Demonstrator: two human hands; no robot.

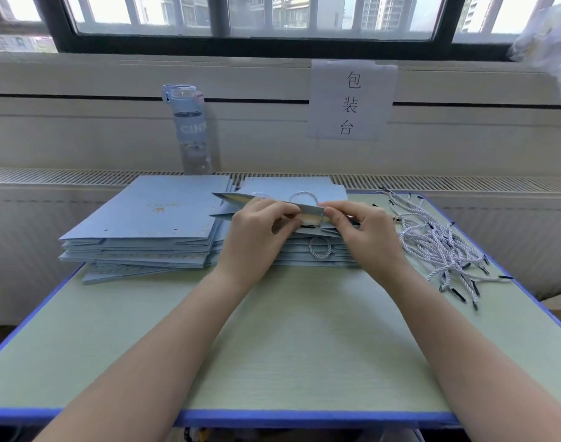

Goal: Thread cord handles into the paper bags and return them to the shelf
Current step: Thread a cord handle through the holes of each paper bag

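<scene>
Nearest me I see the pale green table (273,362) with its blue edge, and both bare forearms reaching out over it. My left hand (257,237) has its fingers curled, and its thumb and fingertips pinch the upper rim of a light blue paper bag (241,200), which is raised on edge between the two hands. My right hand (368,237) pinches the same rim at its right end, thumb and forefinger closed on the paper. Between the two hands, just under the rim, a black cord tip (308,225) shows, and a white cord loop (303,196) rises just beyond the fingers. Directly beneath both hands lies a flat stack of bags (317,260), with another handle loop (320,248) lying on it near the right wrist. To the left of the left hand sits a second, wider stack (145,218). Well off to the right of the right hand lies a loose pile of white twisted cords (438,247) with black tips. Beyond the left hand a blue water bottle (193,132) stands upright against the wall, and farther beyond the right hand a paper sign (351,100) hangs below the window (273,14).
</scene>
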